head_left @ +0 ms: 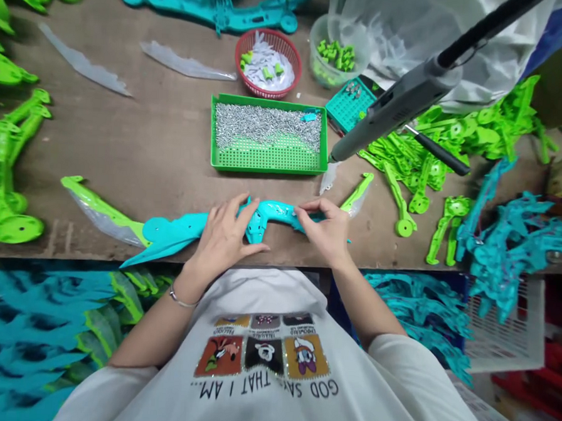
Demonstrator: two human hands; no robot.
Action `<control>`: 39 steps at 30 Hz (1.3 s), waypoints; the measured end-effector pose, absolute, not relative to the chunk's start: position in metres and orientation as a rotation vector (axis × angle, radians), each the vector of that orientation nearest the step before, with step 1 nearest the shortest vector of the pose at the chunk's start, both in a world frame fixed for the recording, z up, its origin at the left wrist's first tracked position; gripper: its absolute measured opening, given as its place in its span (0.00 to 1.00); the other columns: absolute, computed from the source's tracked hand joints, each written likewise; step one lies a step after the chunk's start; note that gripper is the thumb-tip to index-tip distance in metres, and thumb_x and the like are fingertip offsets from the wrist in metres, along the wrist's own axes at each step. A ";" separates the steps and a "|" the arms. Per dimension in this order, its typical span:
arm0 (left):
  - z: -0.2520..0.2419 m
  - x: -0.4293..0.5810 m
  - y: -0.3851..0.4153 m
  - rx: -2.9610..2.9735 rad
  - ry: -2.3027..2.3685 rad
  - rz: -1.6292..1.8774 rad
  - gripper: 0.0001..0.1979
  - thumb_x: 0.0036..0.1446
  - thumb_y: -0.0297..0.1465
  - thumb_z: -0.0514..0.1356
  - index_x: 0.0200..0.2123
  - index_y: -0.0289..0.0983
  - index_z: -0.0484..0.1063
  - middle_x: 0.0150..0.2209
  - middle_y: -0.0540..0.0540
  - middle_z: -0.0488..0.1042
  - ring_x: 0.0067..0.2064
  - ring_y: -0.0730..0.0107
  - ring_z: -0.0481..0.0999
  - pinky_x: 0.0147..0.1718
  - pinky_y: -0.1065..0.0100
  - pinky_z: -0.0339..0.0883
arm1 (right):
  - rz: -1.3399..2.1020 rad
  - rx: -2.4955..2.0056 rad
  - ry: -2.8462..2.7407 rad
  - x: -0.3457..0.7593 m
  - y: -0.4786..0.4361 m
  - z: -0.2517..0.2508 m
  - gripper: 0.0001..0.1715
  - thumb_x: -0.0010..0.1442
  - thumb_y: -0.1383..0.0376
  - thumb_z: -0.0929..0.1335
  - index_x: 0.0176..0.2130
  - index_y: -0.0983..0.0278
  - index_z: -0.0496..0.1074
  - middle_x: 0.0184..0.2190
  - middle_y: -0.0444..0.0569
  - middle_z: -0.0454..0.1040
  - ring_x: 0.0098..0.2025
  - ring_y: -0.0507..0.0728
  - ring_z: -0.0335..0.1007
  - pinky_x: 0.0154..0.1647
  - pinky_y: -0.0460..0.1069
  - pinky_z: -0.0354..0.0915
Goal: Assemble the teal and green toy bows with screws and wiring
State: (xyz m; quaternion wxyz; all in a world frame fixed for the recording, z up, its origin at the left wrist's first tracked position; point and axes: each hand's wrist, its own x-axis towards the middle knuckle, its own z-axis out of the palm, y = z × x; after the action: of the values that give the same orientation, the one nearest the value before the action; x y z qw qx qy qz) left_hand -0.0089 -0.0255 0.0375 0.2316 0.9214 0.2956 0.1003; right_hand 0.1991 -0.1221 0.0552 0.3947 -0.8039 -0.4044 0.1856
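A long teal and green plastic toy blade (pixel 176 230) lies along the near edge of the brown workbench (pixel 138 146). My left hand (pixel 225 236) rests on its teal middle with the fingers laid over it. My right hand (pixel 324 228) pinches the teal handle section (pixel 281 210) at its right end, fingers pressed together on the part. A green plastic piece (pixel 360 192) sticks out just beyond my right hand.
A green tray of small screws (pixel 268 137) sits behind the toy. A hanging grey power screwdriver (pixel 399 103) points down at the right. Behind are a red basket (pixel 268 62), a tub of green bits (pixel 336 53), and piles of green parts (pixel 454 138) and teal parts (pixel 510 241).
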 end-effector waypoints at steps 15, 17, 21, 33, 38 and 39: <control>0.030 -0.012 -0.026 2.586 0.761 0.391 0.48 0.48 0.44 0.75 0.67 0.34 0.60 0.63 0.24 0.66 0.63 0.36 0.70 0.54 0.46 0.68 | 0.007 -2.137 -1.161 0.178 -0.122 0.036 0.08 0.57 0.64 0.69 0.26 0.59 0.70 0.24 0.44 0.78 0.30 0.56 0.74 0.40 0.54 0.67; 0.031 -0.013 -0.026 2.592 0.754 0.390 0.48 0.48 0.43 0.75 0.67 0.34 0.59 0.64 0.24 0.66 0.62 0.36 0.70 0.54 0.46 0.68 | -0.051 -2.142 -1.225 0.177 -0.121 0.033 0.09 0.58 0.65 0.69 0.26 0.59 0.70 0.25 0.45 0.78 0.31 0.57 0.74 0.40 0.54 0.66; 0.029 -0.013 -0.026 2.607 0.744 0.397 0.45 0.51 0.42 0.73 0.67 0.34 0.59 0.64 0.25 0.66 0.62 0.38 0.71 0.54 0.47 0.68 | -0.093 -2.131 -1.438 0.183 -0.124 0.030 0.11 0.63 0.65 0.68 0.27 0.60 0.71 0.27 0.48 0.79 0.34 0.59 0.73 0.41 0.56 0.65; 0.062 -0.004 -0.009 2.712 0.732 0.320 0.36 0.61 0.46 0.61 0.64 0.29 0.65 0.59 0.29 0.74 0.54 0.40 0.77 0.52 0.48 0.68 | -0.340 -1.847 -1.931 0.231 -0.186 0.070 0.17 0.61 0.63 0.73 0.50 0.59 0.71 0.51 0.54 0.81 0.53 0.61 0.78 0.55 0.57 0.66; 0.087 0.003 0.008 2.742 0.752 0.262 0.38 0.62 0.49 0.61 0.65 0.29 0.63 0.49 0.32 0.80 0.49 0.43 0.80 0.48 0.51 0.70 | -0.400 -1.822 -1.876 0.247 -0.172 0.086 0.10 0.61 0.64 0.74 0.44 0.58 0.75 0.46 0.49 0.84 0.46 0.57 0.82 0.52 0.54 0.67; 0.093 -0.001 0.010 2.749 0.744 0.283 0.38 0.62 0.50 0.61 0.65 0.29 0.62 0.49 0.32 0.80 0.50 0.44 0.80 0.49 0.51 0.70 | -0.402 -1.824 -1.880 0.250 -0.168 0.090 0.08 0.61 0.63 0.74 0.43 0.58 0.76 0.45 0.48 0.84 0.44 0.57 0.82 0.49 0.54 0.66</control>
State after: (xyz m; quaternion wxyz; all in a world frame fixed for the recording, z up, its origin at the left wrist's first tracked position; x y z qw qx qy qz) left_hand -0.0013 0.0097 0.0927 0.1395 0.9511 0.2575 0.0979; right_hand 0.2500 -0.1685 0.0900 0.2432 -0.6675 -0.6882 -0.1469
